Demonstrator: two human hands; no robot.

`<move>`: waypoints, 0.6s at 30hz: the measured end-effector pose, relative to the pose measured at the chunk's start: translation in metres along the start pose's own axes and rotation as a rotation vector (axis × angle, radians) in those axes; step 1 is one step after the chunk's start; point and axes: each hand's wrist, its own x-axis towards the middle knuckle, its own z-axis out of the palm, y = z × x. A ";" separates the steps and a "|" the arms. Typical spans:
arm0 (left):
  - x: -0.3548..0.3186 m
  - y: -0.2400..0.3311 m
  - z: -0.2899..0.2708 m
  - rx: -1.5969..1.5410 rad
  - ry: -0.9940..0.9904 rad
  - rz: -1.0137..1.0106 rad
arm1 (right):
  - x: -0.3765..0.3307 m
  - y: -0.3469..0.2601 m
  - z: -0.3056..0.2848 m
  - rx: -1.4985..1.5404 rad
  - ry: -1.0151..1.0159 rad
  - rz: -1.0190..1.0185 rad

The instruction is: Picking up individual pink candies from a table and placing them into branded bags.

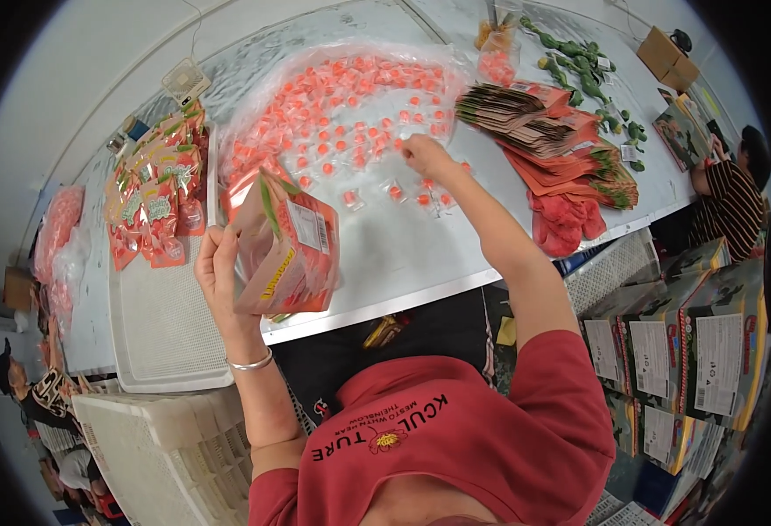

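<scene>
My left hand (pixel 220 263) is closed around the edge of a red printed pouch (pixel 308 267) with a barcode label, holding it upright above the table's front edge. Whether it is one pouch or several together, I cannot tell. Farther right, my right hand (pixel 426 159) reaches over the table with its fingers pinched; what is between them is too small to make out. Around it lie many small clear-wrapped pieces with orange-red centres (pixel 360 160). More of them are heaped on a clear plastic sheet (pixel 267 114) behind.
Filled pouches (pixel 150 203) lie on a white tray (pixel 168 307) at left. Flat pouches (pixel 534 140) and a red cloth (pixel 565 223) are at right, with green toy-like strips (pixel 582 70) beyond. Stacked crates (pixel 162 456) and cartons (pixel 675 342) flank me. A co-worker (pixel 731 206) sits far right.
</scene>
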 end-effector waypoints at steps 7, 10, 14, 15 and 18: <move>0.001 0.027 -0.010 -0.055 0.319 0.004 | -0.071 0.017 -0.032 0.131 0.158 0.242; 0.000 0.019 -0.017 -0.006 0.226 0.052 | -0.091 -0.040 -0.005 -0.249 0.267 0.120; -0.003 0.017 -0.008 0.000 0.173 0.053 | -0.084 -0.077 0.017 -0.270 0.275 0.045; -0.005 0.019 -0.006 -0.013 0.168 0.033 | -0.084 -0.077 0.025 -0.293 0.244 -0.021; -0.009 0.021 -0.011 -0.027 0.152 0.011 | -0.090 -0.064 0.037 -0.286 0.191 -0.127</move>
